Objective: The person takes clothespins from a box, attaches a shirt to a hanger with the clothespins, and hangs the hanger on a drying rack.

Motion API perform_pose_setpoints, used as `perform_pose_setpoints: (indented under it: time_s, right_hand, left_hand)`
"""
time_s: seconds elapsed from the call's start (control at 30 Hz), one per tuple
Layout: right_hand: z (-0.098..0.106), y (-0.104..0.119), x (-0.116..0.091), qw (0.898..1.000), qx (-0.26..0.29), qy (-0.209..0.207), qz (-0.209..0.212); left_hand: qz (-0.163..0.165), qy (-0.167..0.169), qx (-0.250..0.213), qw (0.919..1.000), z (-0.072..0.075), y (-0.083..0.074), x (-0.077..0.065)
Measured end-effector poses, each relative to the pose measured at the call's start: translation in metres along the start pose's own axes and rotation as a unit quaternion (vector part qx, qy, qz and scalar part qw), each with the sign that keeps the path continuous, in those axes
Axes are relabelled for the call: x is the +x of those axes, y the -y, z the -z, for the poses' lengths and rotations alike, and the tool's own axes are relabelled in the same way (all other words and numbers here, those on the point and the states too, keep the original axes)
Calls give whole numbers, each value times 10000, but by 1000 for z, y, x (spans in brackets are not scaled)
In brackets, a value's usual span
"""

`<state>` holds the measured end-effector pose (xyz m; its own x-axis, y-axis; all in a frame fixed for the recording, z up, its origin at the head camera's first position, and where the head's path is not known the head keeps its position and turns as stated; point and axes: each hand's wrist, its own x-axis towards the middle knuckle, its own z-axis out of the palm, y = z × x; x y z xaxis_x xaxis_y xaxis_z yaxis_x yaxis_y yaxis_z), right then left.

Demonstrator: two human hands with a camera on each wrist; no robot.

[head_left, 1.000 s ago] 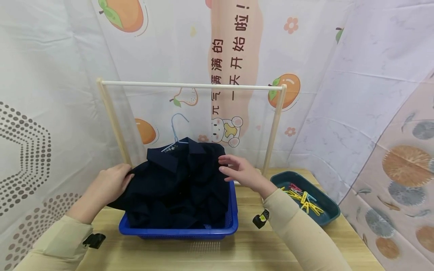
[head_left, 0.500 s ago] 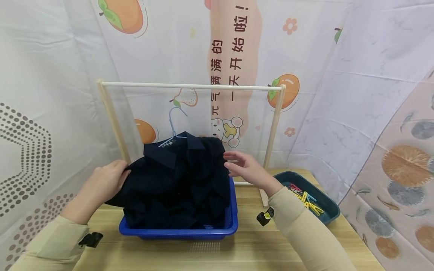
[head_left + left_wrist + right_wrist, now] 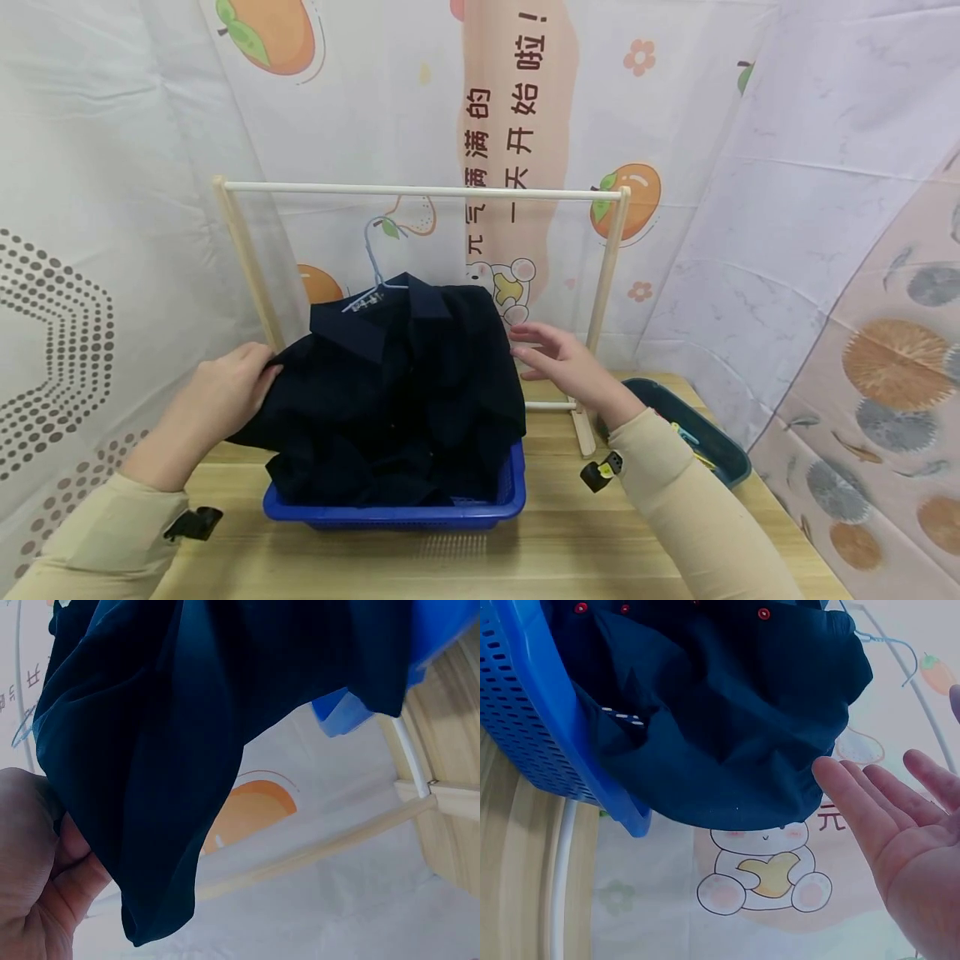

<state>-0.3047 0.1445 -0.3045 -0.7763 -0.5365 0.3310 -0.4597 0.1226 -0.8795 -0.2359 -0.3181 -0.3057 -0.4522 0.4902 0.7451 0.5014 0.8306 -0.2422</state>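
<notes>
A dark navy collared shirt (image 3: 450, 375) on a light blue hanger (image 3: 372, 250) is partly raised, its lower folds lying in the blue basket (image 3: 405, 517). My left hand (image 3: 221, 392) pinches the shirt's left shoulder or sleeve edge between thumb and fingers. Beside the opposite shoulder, my right hand (image 3: 566, 367) is held up with fingers spread and fairly straight. In the right wrist view, a digit of the right hand (image 3: 915, 847) comes up to the cloth's edge; whether it touches cannot be told. Red buttons (image 3: 763, 613) show on the shirt there.
A wooden rack with a white top bar (image 3: 427, 191) stands behind the basket. To the right, a dark green tray (image 3: 731, 442) of clothespins (image 3: 686, 435) is partly hidden by my right sleeve. Printed curtains surround the wooden table (image 3: 570, 550).
The shirt and hanger have risen toward the rack's bar and slightly left. My left hand moved up and left with the cloth; my right hand moved up and right.
</notes>
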Motion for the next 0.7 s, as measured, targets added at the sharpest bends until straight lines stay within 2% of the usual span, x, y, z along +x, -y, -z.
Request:
perform_pose_setpoints:
  time_s: [0.27, 0.53, 0.7]
  right_hand:
    - [6, 25, -11, 9999, -53, -55, 141]
    - [24, 5, -11, 9997, -43, -194, 114]
    - [32, 5, -15, 9996, -53, -225, 135]
  left_hand:
    - [-195, -274, -5, 9994, 5, 3, 9]
    - [-278, -428, -86, 9987, 10, 1, 20]
    - [-307, -463, -107, 9984, 12, 0, 24]
